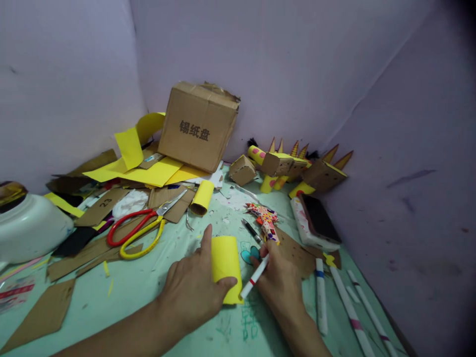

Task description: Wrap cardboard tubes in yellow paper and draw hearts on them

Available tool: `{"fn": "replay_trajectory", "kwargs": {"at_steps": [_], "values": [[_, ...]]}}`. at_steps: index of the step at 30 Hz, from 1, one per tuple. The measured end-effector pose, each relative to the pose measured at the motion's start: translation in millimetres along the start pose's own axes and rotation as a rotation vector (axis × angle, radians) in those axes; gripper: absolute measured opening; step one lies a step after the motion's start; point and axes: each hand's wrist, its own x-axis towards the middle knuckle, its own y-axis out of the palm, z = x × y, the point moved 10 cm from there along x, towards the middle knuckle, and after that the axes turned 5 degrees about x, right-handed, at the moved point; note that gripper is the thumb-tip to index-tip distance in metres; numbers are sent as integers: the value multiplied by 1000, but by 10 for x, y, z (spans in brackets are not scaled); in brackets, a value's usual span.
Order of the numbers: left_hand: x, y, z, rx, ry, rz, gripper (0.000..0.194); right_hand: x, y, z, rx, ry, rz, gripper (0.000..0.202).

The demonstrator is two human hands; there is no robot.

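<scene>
A yellow paper-covered tube (pixel 225 263) lies on the green tabletop at the lower middle. My left hand (pixel 197 282) holds it from the left, thumb across its lower part and index finger stretched out along its upper left side. To its right my right hand (pixel 280 275) grips a white marker with a red band (pixel 255 276), whose lower end is close to the tube's lower right corner. Just beyond my right hand lie a dark pen (pixel 252 230) and a colourful patterned piece (pixel 265 218).
Red-and-yellow scissors (pixel 143 228), a second yellow tube (pixel 203 197) and cardboard scraps lie left. Behind stand a cardboard box (pixel 201 126) and spiky cardboard figures (pixel 293 166). A phone (pixel 320 216) and several white markers (pixel 322 297) are on the right.
</scene>
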Motion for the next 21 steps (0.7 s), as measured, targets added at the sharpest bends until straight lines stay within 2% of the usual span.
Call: {"fn": "replay_trajectory", "kwargs": {"at_steps": [2,5,7,9,11,13,14,18,21], "values": [[13,20,2,-78,9,-7,94,9,-90,-25,231,-14,-61,17],[47,64,32,-206,-10,-2,89,-1,-192,-203,652,123,-143,28],[78,102,60,-301,-24,12,88,-41,-111,-281,910,241,-99,36],[109,153,51,-412,2,49,78,-99,16,-246,1066,294,-1,40],[124,233,3,-520,43,129,51,-159,108,-172,1128,299,70,40],[117,315,-46,-643,52,213,24,-201,147,-125,1123,296,88,39],[109,349,-66,-710,41,247,16,-212,153,-116,1102,297,86,38],[72,446,-124,-969,-44,331,22,-196,113,-159,1065,309,51,37],[82,433,-166,-1152,-48,342,33,-164,59,-199,1101,307,18,38]]}}
